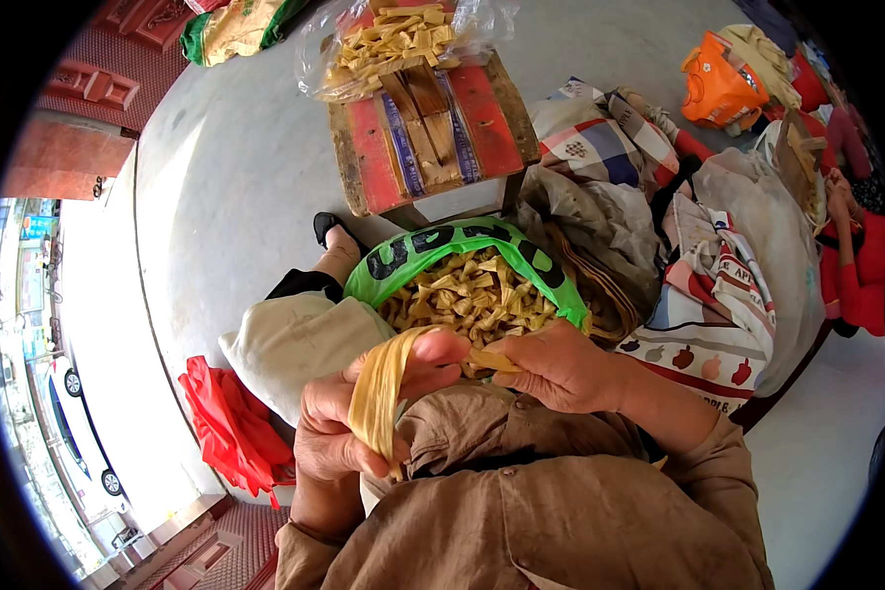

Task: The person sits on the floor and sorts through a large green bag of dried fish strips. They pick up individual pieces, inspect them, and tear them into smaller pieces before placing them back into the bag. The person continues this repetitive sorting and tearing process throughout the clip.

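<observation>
A flat, pale-yellow strip [380,394], perhaps dried bean curd skin, is looped over the fingers of my left hand [332,428]. Between the thumb and fingers of my right hand [560,365] is a short yellow piece [493,360]; whether it joins the looped strip is hidden behind my left fingertips. Both hands are held in front of my brown shirt, close together. Just beyond them, a bright green plastic bag [391,265] with black lettering stands open around a heap of knotted yellow pieces [479,291].
Past the bag stands a worn red wooden stool [490,118] bearing a slotted wooden block [417,92] and a clear bag of cut yellow strips [391,37]. Patterned cloths [708,310] lie right, a red plastic bag [232,428] left. Another person [855,258] sits at far right.
</observation>
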Available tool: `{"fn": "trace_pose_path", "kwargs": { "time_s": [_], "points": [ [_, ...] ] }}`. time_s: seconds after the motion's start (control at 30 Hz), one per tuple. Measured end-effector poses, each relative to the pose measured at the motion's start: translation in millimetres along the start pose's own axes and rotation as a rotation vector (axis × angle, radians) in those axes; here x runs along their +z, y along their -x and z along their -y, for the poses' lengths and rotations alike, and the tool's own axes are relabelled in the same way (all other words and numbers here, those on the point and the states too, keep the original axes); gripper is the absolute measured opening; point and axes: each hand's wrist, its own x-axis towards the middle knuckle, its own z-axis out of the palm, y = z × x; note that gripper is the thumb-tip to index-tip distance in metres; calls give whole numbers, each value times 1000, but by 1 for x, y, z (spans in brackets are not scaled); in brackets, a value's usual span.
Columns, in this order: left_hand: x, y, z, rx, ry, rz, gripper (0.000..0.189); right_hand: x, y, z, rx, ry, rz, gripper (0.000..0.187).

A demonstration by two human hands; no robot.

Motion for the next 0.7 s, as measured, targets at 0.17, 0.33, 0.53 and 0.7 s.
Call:
{"fn": "trace_pose_path", "kwargs": {
  "time_s": [0.17,0.33,0.53,0.7],
  "points": [
    [4,-19,19,179,-1521,224,24,-15,-7,12,438,-692,213,32],
    [6,-15,29,251,-1883,298,31,-23,-10,14,587,-801,239,33],
    [5,-12,41,454,-1937,224,25,-3,-10,8,769,-1221,-37,17],
    [0,-19,40,707,-1867,-139,18,-1,-15,9,488,-1547,-22,10]
  ]
}}
